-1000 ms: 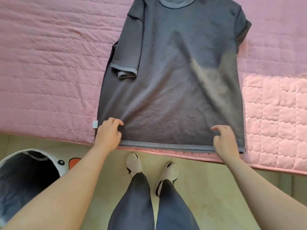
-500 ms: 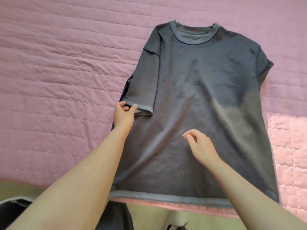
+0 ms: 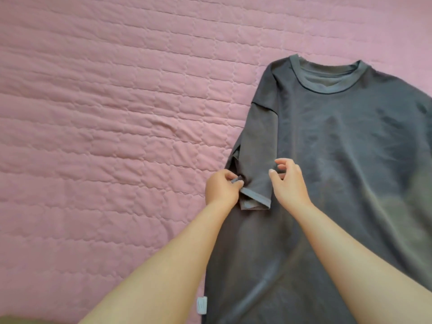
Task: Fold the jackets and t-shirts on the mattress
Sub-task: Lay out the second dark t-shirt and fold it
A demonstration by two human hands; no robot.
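Observation:
A dark grey t-shirt [image 3: 339, 160] lies flat, front up, on the pink quilted mattress [image 3: 105, 136], its collar toward the far side. Its left sleeve [image 3: 257, 160] is folded inward over the body. My left hand [image 3: 222, 189] pinches the sleeve's hem at its outer corner. My right hand [image 3: 288, 183] hovers at the sleeve's inner edge with fingers loosely curled, holding nothing. The shirt's right side runs out of view.
A small white label [image 3: 202, 305] sticks out from the shirt's left side seam near the bottom. Wide pink mattress surface stretches to the left and beyond the collar. A sliver of floor [image 3: 18, 320] shows at the bottom left corner.
Both hands left the bottom hem and moved up to the left sleeve. My left hand took the sleeve hem; my right hand came across beside it. The view shifted left.

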